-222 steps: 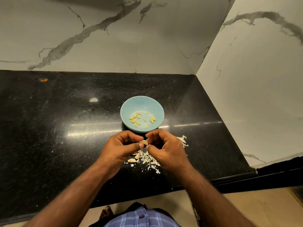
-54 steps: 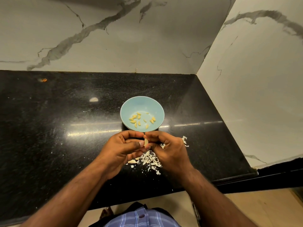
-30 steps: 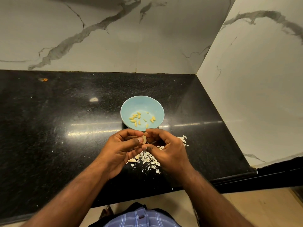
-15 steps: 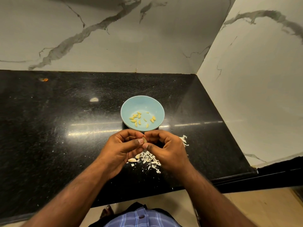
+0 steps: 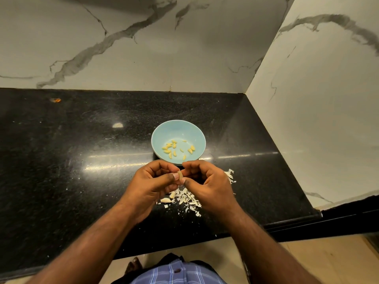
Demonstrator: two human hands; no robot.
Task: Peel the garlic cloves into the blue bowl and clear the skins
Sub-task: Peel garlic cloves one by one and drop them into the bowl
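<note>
Both hands meet just near of the blue bowl (image 5: pixel 178 131): the left hand (image 5: pixel 150 184) and the right hand (image 5: pixel 208 184) each pinch one small garlic clove (image 5: pixel 180 174) between thumb and curled fingers, held above the black countertop (image 5: pixel 82 160). The bowl stands on the counter just beyond the fingertips and holds about a dozen peeled yellow cloves (image 5: pixel 177 149) scattered across its bottom. White garlic skins (image 5: pixel 185 198) and two pale unpeeled cloves (image 5: pixel 169 197) lie on the counter under and to the right of the hands, partly hidden by them, with marble walls (image 5: pixel 143 48) behind and to the right.
</note>
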